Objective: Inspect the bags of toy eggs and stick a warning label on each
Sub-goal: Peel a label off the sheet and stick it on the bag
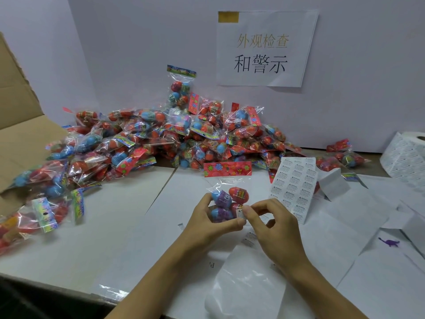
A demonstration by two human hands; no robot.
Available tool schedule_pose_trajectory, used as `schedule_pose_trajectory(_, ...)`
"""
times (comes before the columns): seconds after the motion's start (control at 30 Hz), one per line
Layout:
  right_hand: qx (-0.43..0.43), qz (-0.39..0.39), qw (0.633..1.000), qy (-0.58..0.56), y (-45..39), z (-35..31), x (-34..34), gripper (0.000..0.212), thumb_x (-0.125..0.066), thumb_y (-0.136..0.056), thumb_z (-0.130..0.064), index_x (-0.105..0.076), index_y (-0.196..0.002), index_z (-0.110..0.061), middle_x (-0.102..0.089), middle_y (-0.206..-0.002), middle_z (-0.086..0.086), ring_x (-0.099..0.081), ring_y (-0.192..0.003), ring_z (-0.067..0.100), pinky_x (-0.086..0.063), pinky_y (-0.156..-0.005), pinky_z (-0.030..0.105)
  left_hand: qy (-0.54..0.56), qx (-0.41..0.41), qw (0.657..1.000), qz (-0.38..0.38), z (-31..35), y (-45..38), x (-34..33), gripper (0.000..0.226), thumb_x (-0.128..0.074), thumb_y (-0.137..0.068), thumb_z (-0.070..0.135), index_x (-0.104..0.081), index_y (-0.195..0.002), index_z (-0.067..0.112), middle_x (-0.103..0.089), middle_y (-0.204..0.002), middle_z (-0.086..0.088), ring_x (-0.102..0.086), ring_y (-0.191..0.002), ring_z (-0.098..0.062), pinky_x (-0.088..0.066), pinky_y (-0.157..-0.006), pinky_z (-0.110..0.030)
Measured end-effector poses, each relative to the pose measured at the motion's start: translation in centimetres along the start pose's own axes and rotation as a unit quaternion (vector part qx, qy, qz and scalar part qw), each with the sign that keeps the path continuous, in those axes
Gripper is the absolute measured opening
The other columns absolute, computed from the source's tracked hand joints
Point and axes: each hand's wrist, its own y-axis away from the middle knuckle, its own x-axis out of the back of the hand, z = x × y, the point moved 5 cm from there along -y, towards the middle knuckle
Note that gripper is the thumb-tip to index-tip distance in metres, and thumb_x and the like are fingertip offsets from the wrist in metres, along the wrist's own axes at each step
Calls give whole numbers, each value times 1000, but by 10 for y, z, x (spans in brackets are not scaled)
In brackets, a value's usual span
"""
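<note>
A clear bag of toy eggs with a red flowered header card lies on the white table in front of me. My left hand grips its lower end, fingers curled round the blue and red eggs. My right hand pinches a small white warning label between thumb and forefinger and holds it against the bag's lower right side. A sheet of warning labels lies just right of the bag.
A large heap of egg bags fills the back of the table against the wall. An open cardboard box stands at the left. A label roll sits at the far right. Loose backing paper lies near me.
</note>
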Motion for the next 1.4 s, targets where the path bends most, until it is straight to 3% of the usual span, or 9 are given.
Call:
schedule_pose_trajectory(0.13, -9, -10, 1000, -24, -1, 0, 0, 8, -74, -89, -29, -69, -84, -26, -68, -86, -13, -62, -90, 0, -47, -69, 11, -5, -4, 1000, 2, 0, -1, 1, 69, -91, -71, 28, -55, -129, 23, -76, -113, -7, -75, -104, -28, -60, -93, -41)
schedule_pose_trajectory(0.3, 3, -23, 999, -40, -2, -2, -1, 8, -72, -91, -27, -70, -84, -29, -68, -86, -16, -62, -89, -1, -47, -68, 12, 14, -3, 1000, 8, 1, -1, 1, 61, -89, -72, 25, -57, -123, 29, -78, -105, 1, -77, -96, -25, -61, -78, -28)
schedule_pose_trajectory(0.5, 1, -29, 999, -36, -3, 2, -3, 10, -66, -96, -22, -71, -87, -24, -68, -91, -12, -61, -92, 1, -49, -68, 15, 28, 6, 999, 17, -1, -2, 3, 63, -91, -69, 28, -56, -122, 30, -78, -104, 1, -77, -95, -26, -61, -76, -27)
schedule_pose_trajectory(0.6, 15, -43, 998, -52, -2, 1, -2, 6, -70, -90, -36, -71, -91, -30, -69, -92, -16, -64, -95, 4, -51, -68, 18, 49, 17, 998, 21, -1, -3, 4, 56, -86, -76, 30, -56, -123, 26, -78, -104, 0, -77, -96, -26, -62, -76, -30)
schedule_pose_trajectory(0.73, 27, -60, 997, -49, 0, -3, -4, 29, -71, -75, -56, -70, -96, -37, -66, -98, -26, -63, -101, 3, -54, -71, 21, 73, 24, 996, 51, -1, -4, 7, 51, -84, -82, 28, -60, -127, 20, -78, -107, -4, -76, -100, -28, -63, -77, -36)
schedule_pose_trajectory(1.0, -1, -83, 994, -68, -3, 0, -3, 11, -76, -89, -20, -74, -97, -28, -68, -97, -20, -63, -101, 3, -51, -77, 16, 91, 33, 994, 48, -1, -5, 5, 37, -77, -84, 22, -62, -118, 24, -79, -100, 2, -78, -93, -25, -62, -69, -30)
schedule_pose_trajectory(1.2, 1, -71, 995, -69, -1, -2, -4, 9, -76, -86, -32, -72, -94, -32, -67, -96, -26, -63, -99, 0, -52, -74, 16, 90, 19, 994, 50, 0, -4, 5, 46, -79, -74, 33, -60, -116, 30, -79, -98, 8, -77, -93, -20, -62, -68, -28)
schedule_pose_trajectory(1.33, -10, -77, 995, -63, -2, 2, -4, 25, -69, -92, -9, -72, -93, -33, -69, -95, -21, -63, -99, -2, -51, -74, 15, 92, 27, 994, 51, 0, -4, 5, 42, -78, -80, 31, -59, -117, 28, -79, -99, 5, -78, -91, -27, -62, -69, -28)
schedule_pose_trajectory(1.4, -18, -71, 995, -70, -3, 3, -4, 21, -67, -94, -10, -74, -92, -30, -70, -94, -18, -64, -98, 2, -53, -74, 18, 89, 27, 994, 49, 0, -4, 5, 40, -77, -82, 29, -59, -118, 28, -79, -98, 7, -78, -90, -26, -61, -68, -27)
